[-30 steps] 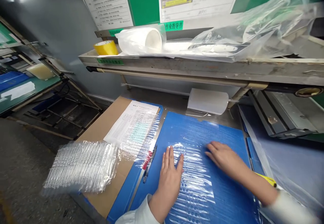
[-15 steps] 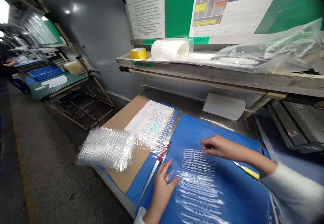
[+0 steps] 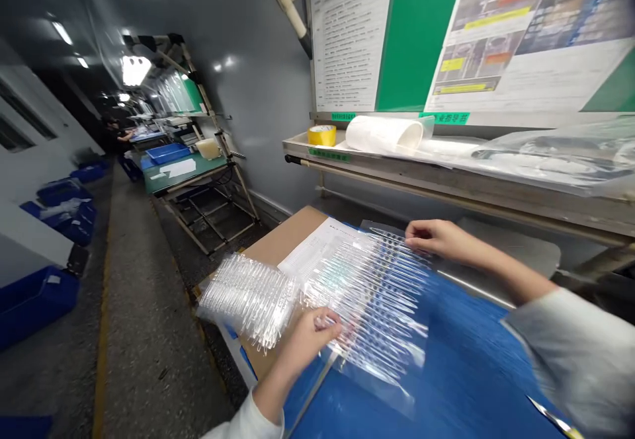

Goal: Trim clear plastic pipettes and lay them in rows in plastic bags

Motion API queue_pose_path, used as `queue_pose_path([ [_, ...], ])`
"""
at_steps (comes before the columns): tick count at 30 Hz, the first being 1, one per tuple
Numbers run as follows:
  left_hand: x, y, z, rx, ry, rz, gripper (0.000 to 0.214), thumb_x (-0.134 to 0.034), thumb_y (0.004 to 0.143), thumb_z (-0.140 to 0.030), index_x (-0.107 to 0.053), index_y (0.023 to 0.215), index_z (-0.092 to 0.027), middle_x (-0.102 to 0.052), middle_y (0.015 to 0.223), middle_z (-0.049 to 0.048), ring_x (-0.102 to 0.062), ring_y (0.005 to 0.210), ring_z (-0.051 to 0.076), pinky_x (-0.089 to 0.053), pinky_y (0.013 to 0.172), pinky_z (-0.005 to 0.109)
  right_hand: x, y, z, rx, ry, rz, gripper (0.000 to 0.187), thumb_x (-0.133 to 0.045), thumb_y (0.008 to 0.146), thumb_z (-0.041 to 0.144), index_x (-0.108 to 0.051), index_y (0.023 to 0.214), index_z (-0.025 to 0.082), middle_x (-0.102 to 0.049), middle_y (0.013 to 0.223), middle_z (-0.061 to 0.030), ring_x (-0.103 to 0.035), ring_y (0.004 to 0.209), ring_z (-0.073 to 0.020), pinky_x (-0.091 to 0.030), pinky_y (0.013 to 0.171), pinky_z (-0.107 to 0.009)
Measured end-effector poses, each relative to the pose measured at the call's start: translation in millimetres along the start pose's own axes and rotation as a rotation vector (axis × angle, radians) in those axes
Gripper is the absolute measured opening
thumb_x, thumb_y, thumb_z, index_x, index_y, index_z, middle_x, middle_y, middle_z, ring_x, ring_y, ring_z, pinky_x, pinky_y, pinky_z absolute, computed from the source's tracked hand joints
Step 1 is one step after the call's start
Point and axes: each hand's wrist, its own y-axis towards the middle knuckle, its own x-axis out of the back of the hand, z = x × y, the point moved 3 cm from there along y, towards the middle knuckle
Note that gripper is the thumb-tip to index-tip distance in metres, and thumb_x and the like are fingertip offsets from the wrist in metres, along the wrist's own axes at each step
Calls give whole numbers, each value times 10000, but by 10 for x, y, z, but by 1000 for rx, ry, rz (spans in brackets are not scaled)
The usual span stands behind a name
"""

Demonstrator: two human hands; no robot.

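A clear ribbed plastic sheet (image 3: 377,307) is lifted off the blue corrugated board (image 3: 446,386) and hangs between my hands. My left hand (image 3: 310,340) pinches its near left edge. My right hand (image 3: 439,239) pinches its far edge. The sheet hovers over a printed paper (image 3: 312,254) that lies on a brown cardboard sheet (image 3: 282,240). A stack of the same clear sheets (image 3: 248,297) rests at the bench's left edge, just left of my left hand.
A shelf (image 3: 446,174) above the bench carries a yellow tape roll (image 3: 321,135), a white roll (image 3: 384,133) and clear plastic bags (image 3: 555,148). Instruction boards (image 3: 446,36) hang behind. An aisle (image 3: 133,307) runs along the left, with blue bins (image 3: 34,293) and another bench (image 3: 183,168).
Both hands went from pressing the clear sheet flat on the blue board to pinching its edges and carrying it up and left toward the stack. The view has swung left.
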Motion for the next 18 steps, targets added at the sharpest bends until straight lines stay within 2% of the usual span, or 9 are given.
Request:
queue_pose_path([
  [1, 135, 101, -42, 7, 133, -73, 184, -571, 764, -311, -591, 857, -152, -602, 614, -22, -623, 610, 151, -447, 621, 233, -113, 188, -87, -12, 5, -7, 260, -537, 794, 411, -532, 680, 178, -549, 558, 23, -467, 524, -97, -369, 559, -232],
  [4, 373, 434, -52, 55, 298, -164, 232, -531, 777, -199, -557, 1003, -156, -558, 571, -49, -609, 568, 144, -425, 571, 214, -486, 691, -310, -63, -2, -2, 229, -529, 840, 348, -567, 737, 148, -561, 607, 24, -506, 544, -90, -415, 562, -235],
  [7, 473, 664, 10, 122, 430, -202, 288, -559, 742, -138, -572, 1029, -154, -555, 541, -41, -617, 582, 171, -421, 575, 228, -835, 1052, -444, -105, -6, 43, 222, -528, 869, 343, -591, 895, 132, -614, 810, -1, -577, 663, -100, -488, 622, -275],
  [10, 509, 690, -36, 172, 598, -267, 283, -601, 700, -102, -622, 980, -138, -631, 650, 44, -637, 730, 244, -432, 671, 291, -1041, 1179, -533, -145, 11, 9, 235, -526, 873, 339, -586, 989, 143, -617, 959, -31, -599, 798, -134, -507, 707, -325],
  [12, 446, 653, -147, 168, 689, -311, 311, -547, 729, -68, -622, 1024, -132, -662, 814, 117, -628, 840, 281, -424, 742, 342, -1043, 1049, -651, -185, 34, -81, 209, -546, 860, 322, -595, 962, 146, -617, 975, -34, -593, 841, -145, -494, 752, -346],
  [14, 257, 676, -281, 91, 698, -303, 368, -475, 752, -29, -618, 1069, -147, -658, 955, 147, -619, 901, 284, -417, 788, 366, -933, 694, -871, -251, 68, -215, 152, -568, 834, 299, -612, 896, 167, -633, 933, -20, -592, 849, -149, -475, 779, -339],
  [16, -72, 826, -404, -63, 579, -226, 338, -478, 751, -32, -658, 1009, -156, -665, 1009, 138, -614, 947, 273, -415, 837, 358, -749, 139, -1194, -376, 103, -391, 105, -560, 811, 286, -622, 811, 201, -651, 834, -9, -604, 805, -164, -465, 755, -310],
  [18, -510, 1120, -479, -150, 472, -118, 243, -548, 753, -100, -688, 935, -179, -691, 1002, 93, -607, 991, 242, -411, 887, 314, -550, -503, -1563, -590, 119, -617, 118, -528, 792, 276, -593, 737, 194, -636, 709, -41, -602, 689, -199, -464, 660, -334],
])
